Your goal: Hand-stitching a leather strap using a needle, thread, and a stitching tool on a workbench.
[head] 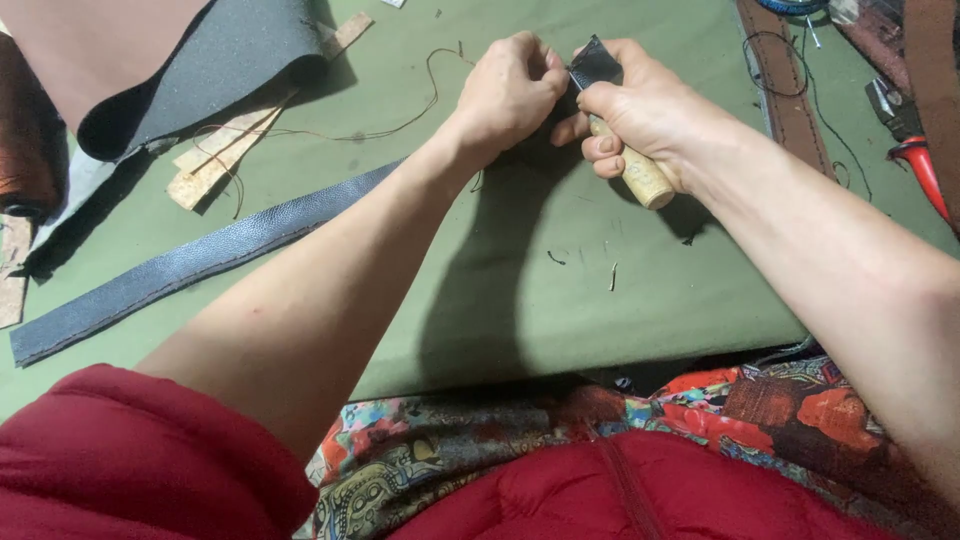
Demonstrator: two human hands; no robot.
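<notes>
Seen from above: tabletop (pixel 640 270) covered in olive-green cloth. Across its left half, a long dark grey leather strap (pixel 190 262), running diagonally up toward the hands. At top left, a curled sheet of black leather (pixel 215 70), with pale cork-like strips (pixel 225 150) just beside it. At right edge, red-handled pliers (pixel 915 150) and a brown leather belt (pixel 790 95). Near top centre, left hand (pixel 508 92), fingers pinched closed on the strap's end (pixel 595 65). Touching it, right hand (pixel 645 110), fingers wrapped around a wooden-handled tool (pixel 640 172), tip hidden against the leather. Loose thread (pixel 415 105) trailing left.
</notes>
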